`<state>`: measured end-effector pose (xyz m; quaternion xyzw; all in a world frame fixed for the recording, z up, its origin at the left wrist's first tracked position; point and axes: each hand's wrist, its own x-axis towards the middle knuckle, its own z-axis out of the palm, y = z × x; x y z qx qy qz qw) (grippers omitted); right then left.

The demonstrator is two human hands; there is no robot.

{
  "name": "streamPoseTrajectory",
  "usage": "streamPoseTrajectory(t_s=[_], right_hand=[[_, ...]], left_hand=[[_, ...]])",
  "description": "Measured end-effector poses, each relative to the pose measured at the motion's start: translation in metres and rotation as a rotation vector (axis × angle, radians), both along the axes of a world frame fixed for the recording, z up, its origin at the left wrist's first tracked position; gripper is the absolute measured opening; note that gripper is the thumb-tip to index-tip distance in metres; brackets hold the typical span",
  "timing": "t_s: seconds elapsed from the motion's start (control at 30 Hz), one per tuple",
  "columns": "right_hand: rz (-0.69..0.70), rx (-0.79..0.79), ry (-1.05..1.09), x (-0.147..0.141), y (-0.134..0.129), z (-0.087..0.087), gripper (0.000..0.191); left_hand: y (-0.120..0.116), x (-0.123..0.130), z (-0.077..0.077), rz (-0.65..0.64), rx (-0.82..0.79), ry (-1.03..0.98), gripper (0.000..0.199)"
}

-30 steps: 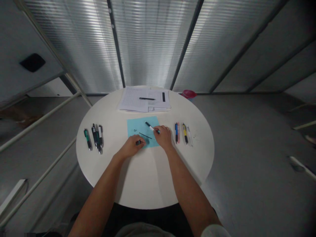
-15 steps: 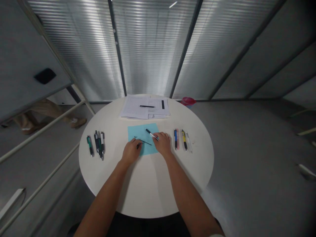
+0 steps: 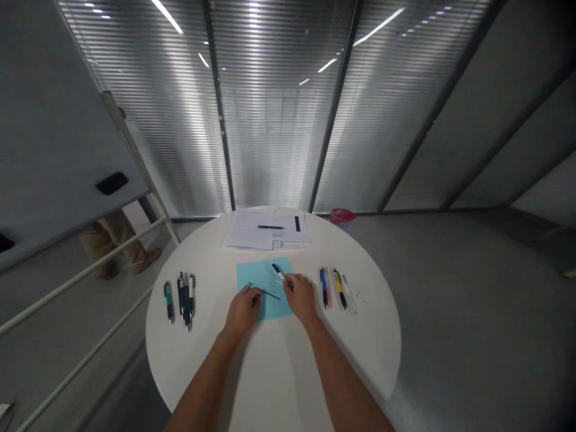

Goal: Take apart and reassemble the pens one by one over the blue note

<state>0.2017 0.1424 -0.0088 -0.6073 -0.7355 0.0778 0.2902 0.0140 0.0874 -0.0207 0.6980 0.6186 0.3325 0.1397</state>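
On the round white table lies a light blue sheet [image 3: 281, 310], with both hands over it. My right hand [image 3: 302, 297] is closed on a white and black pen barrel [image 3: 279, 273], whose dark end points away from me. My left hand [image 3: 243, 309] is closed at the sheet's left side, its fingertips round a small dark pen piece [image 3: 254, 299] that is mostly hidden. Between the hands a thin black pen refill [image 3: 270, 294] lies at a slant, its left end close to my left fingers. A tiny dark part [image 3: 251, 284] sits just beyond those fingers.
Several pens [image 3: 185, 303] lie to the left, beside a green pen [image 3: 168, 302]. On the right are a blue pen [image 3: 324, 289], a yellow pen [image 3: 340, 290] and a clear one. Papers [image 3: 249, 231] with a black pen [image 3: 270, 227] lie at the back. A person's legs [image 3: 117, 231] show beyond the railing.
The view has tilted up, so the table appears lower. Both hands keep nearly the same places over the blue sheet, and the right one still holds the barrel. The person's feet at left have shifted.
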Motion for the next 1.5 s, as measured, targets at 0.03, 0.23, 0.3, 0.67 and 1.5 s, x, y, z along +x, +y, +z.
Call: streamPoseTrajectory(t_s=[0.03,0.23,0.3,0.67,1.5], right_hand=[[0.000,-0.002,0.011,0.000,0.000,-0.001,0.022],[0.036,-0.009,0.083,0.004,0.003,-0.005,0.029],[0.059,-0.007,0.143,0.005,0.004,-0.006,0.030],[0.069,0.009,0.366,0.009,0.011,-0.017,0.036],[0.044,0.003,0.528,0.007,0.006,-0.010,0.045]], left_hand=[[0.000,0.000,0.000,-0.002,0.002,0.004,0.018],[0.000,0.003,0.005,0.023,-0.018,0.060,0.019],[0.000,0.004,0.006,0.037,-0.023,0.067,0.019],[-0.002,0.001,0.003,0.005,-0.012,0.013,0.027],[0.003,-0.007,0.003,0.055,0.087,-0.258,0.024]])
